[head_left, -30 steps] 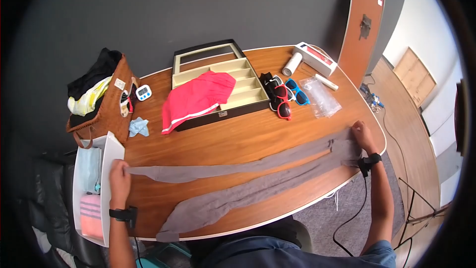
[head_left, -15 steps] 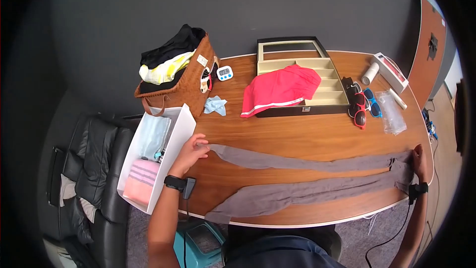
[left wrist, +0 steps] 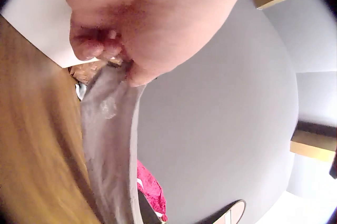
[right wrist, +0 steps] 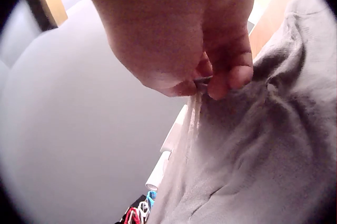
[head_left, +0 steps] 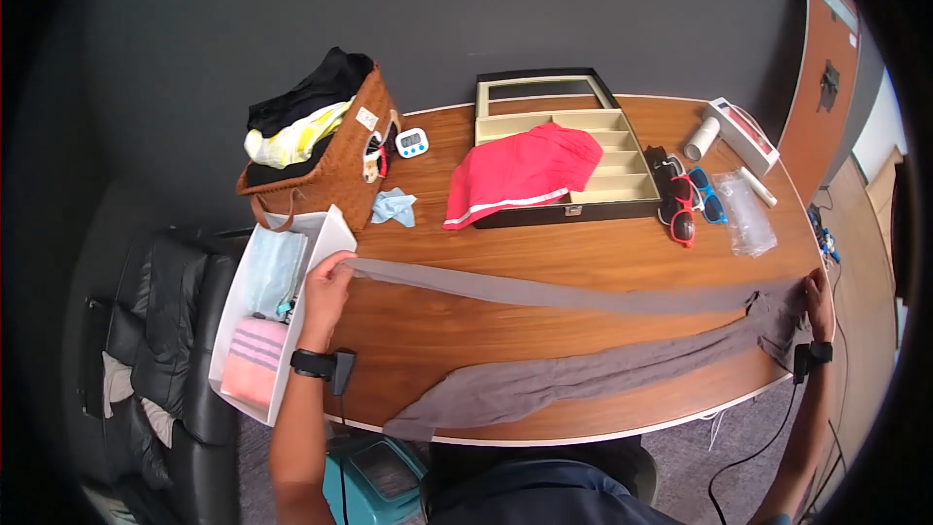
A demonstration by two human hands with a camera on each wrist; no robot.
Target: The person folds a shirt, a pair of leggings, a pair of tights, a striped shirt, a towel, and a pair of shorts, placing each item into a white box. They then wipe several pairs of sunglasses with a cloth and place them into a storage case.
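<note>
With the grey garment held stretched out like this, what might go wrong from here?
The left hand pinches only the tip of one leg of the grey garment, so that end might slip free. The other leg lies loose with its end at the table's near edge, and it could slide over. The left hand is also close beside the white box and might knock it.

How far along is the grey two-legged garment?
Roughly midway, I'd judge. Done: the long grey cloth garment is spread along the brown wooden table, legs apart. In hand: the left hand pinches the far leg's end, the leg drawn out nearly straight; the right hand pinches the wide end. Left, probably: smoothing the near leg's creases, then any folding; it lies unfolded.
</note>
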